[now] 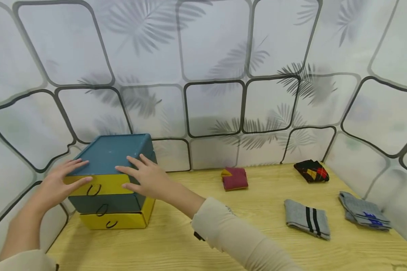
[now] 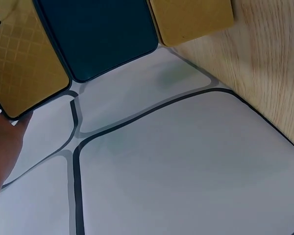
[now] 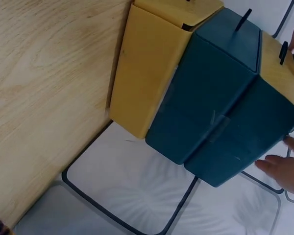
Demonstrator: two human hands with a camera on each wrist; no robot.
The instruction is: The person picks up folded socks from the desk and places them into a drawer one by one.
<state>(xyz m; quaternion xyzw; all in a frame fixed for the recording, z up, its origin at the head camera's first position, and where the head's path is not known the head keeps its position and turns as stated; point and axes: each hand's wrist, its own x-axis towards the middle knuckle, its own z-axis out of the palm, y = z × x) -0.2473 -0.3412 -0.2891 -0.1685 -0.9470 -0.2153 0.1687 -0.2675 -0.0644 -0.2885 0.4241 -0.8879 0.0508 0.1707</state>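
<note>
A stack of three drawer boxes (image 1: 117, 150), teal and yellow with black loop pulls, stands at the left of the table against the wall. My left hand (image 1: 57, 182) lies at the top box's front left corner, fingers spread over its top edge and thumb toward the yellow drawer front (image 1: 105, 185). At the opposite corner, my right hand (image 1: 150, 178) touches the top box with fingers extended. In the right wrist view its fingertips (image 3: 267, 166) are at the teal top edge. The left wrist view shows the left hand (image 2: 5, 142) beside the yellow front (image 2: 27, 58).
On the wooden table (image 1: 203, 226) lie a folded maroon sock bundle (image 1: 235, 178), a black, red and yellow patterned one (image 1: 312, 171), grey socks with black stripes (image 1: 306, 219) and grey socks with blue marks (image 1: 364, 211). Patterned wall covering (image 1: 213, 109) encloses the back and sides.
</note>
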